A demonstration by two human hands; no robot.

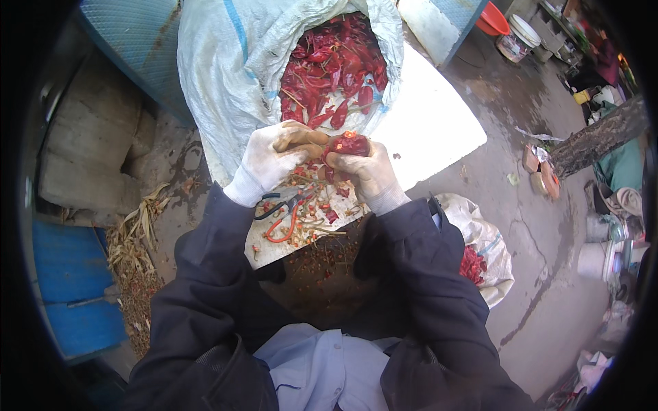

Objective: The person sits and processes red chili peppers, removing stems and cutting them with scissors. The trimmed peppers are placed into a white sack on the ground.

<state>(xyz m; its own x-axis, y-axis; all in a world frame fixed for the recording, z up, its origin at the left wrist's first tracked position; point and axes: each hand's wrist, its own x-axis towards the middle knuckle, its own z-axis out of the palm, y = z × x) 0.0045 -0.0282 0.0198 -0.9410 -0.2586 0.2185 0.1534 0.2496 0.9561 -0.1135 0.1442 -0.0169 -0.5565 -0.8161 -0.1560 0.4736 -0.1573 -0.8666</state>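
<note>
Both my hands wear pale gloves with brown-stained fingers and meet over the near part of a white board [432, 128]. My right hand [367, 172] is closed around several dried red chilli peppers [351, 146], one showing a cut orange end. The fingertips of my left hand [288, 146] are bent close beside these peppers; whether they pinch a piece cannot be told. Beyond the hands, a white woven sack [221, 77] lies open, full of dried red chillies [334, 67]. Below the left hand, scissors with an orange-and-black handle [281, 226] lie among stems and chilli bits [313, 216].
A second woven sack [496, 257] with red chilli pieces stands on the ground at right. Dry husks [139, 226] lie at left near a blue panel [77, 287]. Bricks [540, 172] rest beside a tree trunk [596, 138]. Buckets [518, 38] and a person [601, 61] are at upper right.
</note>
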